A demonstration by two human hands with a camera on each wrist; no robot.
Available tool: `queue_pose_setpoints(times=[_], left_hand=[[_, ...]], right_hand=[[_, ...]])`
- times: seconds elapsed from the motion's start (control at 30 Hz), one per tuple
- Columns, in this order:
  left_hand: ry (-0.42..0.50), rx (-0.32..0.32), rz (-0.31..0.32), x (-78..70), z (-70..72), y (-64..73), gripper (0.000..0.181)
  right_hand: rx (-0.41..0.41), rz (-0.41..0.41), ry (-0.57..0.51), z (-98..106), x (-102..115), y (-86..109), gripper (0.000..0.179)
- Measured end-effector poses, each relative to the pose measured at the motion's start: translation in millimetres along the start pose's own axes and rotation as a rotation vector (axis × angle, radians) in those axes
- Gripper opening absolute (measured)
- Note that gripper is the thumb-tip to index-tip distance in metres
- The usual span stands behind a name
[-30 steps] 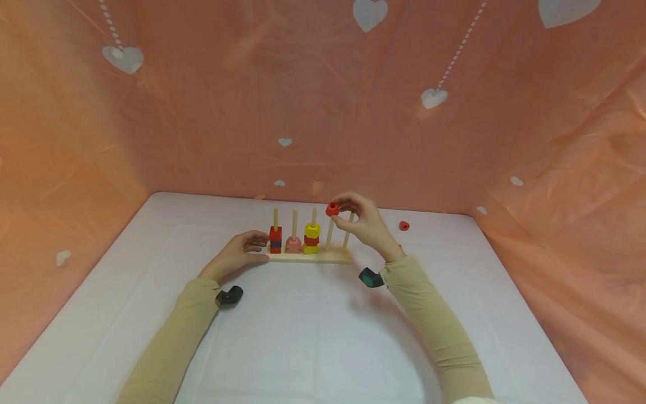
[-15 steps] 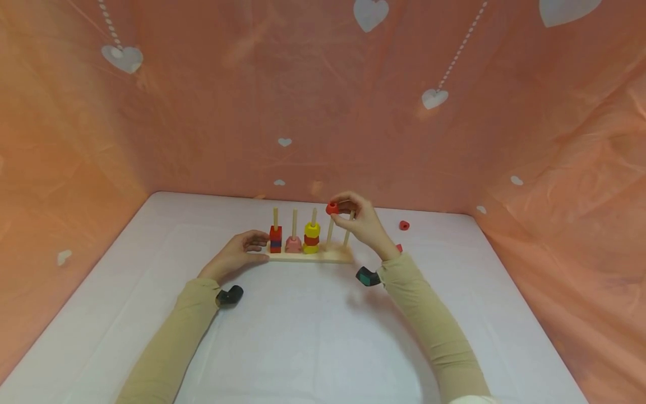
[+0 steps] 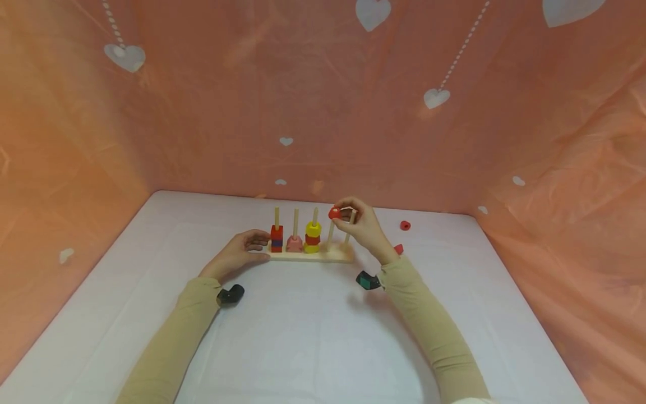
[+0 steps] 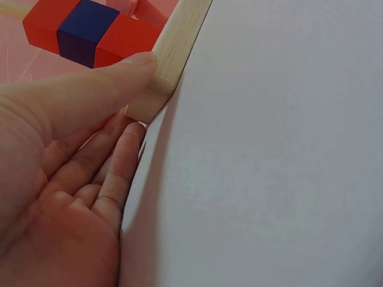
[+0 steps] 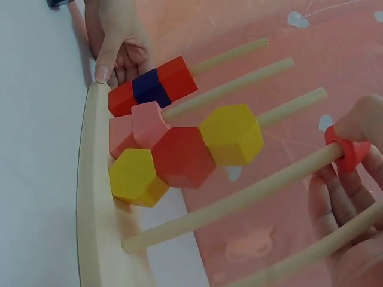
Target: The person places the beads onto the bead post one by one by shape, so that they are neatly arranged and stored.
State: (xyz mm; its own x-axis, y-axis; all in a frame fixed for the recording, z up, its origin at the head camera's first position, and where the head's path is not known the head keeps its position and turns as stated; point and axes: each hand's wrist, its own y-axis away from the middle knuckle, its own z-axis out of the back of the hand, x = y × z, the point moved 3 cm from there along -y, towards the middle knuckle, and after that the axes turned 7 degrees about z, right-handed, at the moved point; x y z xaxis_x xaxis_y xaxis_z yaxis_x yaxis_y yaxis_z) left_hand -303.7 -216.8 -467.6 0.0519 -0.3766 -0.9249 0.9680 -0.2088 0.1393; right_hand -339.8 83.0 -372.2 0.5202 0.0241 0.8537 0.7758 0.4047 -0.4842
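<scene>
A wooden peg stand (image 3: 303, 257) with several upright pegs stands on the table. My left hand (image 3: 241, 251) holds its left end, thumb along the front edge and fingers behind. My right hand (image 3: 364, 225) pinches a small red bead (image 5: 348, 150) at the top of the fourth peg (image 5: 239, 200); the peg's tip is in the bead's hole. From the left, the stacks are red-blue-red square blocks (image 5: 152, 88), pink blocks (image 5: 148, 124), and yellow-red-yellow hexagonal blocks (image 5: 184, 157). The fifth peg (image 5: 317, 251) is bare.
Right of the stand, a red bead (image 3: 405, 225) lies on the white tabletop (image 3: 303, 336). Another red piece (image 3: 398, 248) is partly hidden behind my right wrist. Pink cloth (image 3: 323, 101) with white hearts hangs at the back and sides.
The red bead in my right hand has come down slightly and tipped over the fourth peg's top, where the peg tip now shows in its hole. My left hand stays on the stand.
</scene>
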Motion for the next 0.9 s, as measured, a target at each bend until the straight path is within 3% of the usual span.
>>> queue_pose_setpoints(times=[0.33,0.6,0.9], left_hand=[[-0.021,-0.012,0.000,-1.9,0.2,0.2,0.060],[-0.030,-0.011,-0.016,-1.4,0.1,1.1,0.059],[-0.036,-0.014,-0.027,-0.3,-0.9,-0.5,0.061]], right_hand=[[-0.029,-0.008,-0.076,0.1,-5.0,2.8,0.030],[0.021,-0.070,0.089,-1.5,-14.1,9.6,0.030],[0.048,-0.183,0.098,-4.1,-40.2,22.6,0.033]])
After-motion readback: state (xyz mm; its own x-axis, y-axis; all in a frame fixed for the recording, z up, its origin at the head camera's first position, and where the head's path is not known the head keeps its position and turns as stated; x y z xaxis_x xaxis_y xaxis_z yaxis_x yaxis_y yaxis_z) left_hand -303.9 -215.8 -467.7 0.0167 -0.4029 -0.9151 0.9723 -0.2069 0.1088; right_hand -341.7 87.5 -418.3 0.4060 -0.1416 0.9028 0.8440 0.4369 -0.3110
